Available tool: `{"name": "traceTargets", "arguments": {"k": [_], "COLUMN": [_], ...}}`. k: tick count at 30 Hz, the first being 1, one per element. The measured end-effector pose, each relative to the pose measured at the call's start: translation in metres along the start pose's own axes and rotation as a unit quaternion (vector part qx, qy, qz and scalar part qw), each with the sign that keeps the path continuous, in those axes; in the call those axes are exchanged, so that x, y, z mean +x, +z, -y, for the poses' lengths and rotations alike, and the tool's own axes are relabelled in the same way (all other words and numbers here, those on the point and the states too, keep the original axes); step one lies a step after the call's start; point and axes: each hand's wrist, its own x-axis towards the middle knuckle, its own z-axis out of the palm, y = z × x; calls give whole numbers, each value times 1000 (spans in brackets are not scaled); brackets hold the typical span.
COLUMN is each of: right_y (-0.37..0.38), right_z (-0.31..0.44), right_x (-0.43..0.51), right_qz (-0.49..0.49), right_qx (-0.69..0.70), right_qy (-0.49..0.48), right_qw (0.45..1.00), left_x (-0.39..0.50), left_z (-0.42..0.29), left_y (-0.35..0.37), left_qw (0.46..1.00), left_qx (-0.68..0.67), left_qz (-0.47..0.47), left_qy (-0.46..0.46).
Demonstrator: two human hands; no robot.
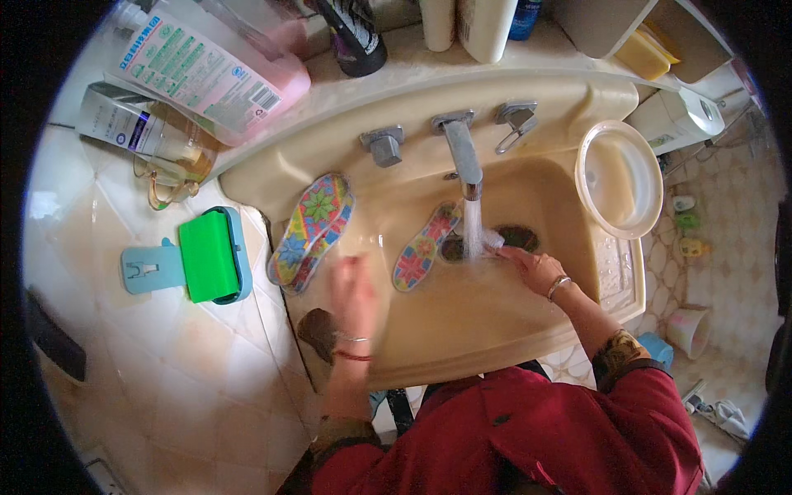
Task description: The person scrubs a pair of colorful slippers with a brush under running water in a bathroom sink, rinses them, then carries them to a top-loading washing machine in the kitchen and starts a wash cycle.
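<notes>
My right hand (539, 271) grips a small whitish thing, probably a brush (493, 239), under running water from the metal faucet (461, 148). Beneath it in the beige sink (470, 322) lies a dark patterned thing (520, 238), partly hidden by the stream and my hand. A colourful floral insole (413, 263) leans in the basin, left of the water. Two similar insoles (315, 226) overlap on the sink's left side. My left hand (354, 291) is motion-blurred just right of them; whether it holds anything is unclear. A brown object (318, 334) sits beside my left wrist.
A round whitish basin (619, 179) rests at the sink's right corner. On the left tiles stands a blue holder with a green block (210, 257). A pink detergent bottle (210, 74), a tube (117, 120) and a glass mug (170, 179) crowd the upper left.
</notes>
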Motion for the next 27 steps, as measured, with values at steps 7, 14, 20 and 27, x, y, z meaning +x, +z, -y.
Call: {"name": "traceTargets", "arguments": {"k": [7,14,20,27], "right_y": [4,24,25,-46], "right_z": [-3,7,14,-56], "right_x": [10,-7,0,-60], "right_qz": [-48,121,95,26], "right_qx": [9,-55,0,-125], "right_qy": [31,-2,-76,33], "right_qw": [998,991,993,991], "left_x": [-5,0,2,-10], "left_z": [-39,-23,-52,-57], "left_y": [152,153,134,220], "left_qw": [922,943,800,789], "left_qx": [101,-153,-467,-353], "left_qz": [235,213,320,449], "left_qy": [-290,-202,-199,-229]}}
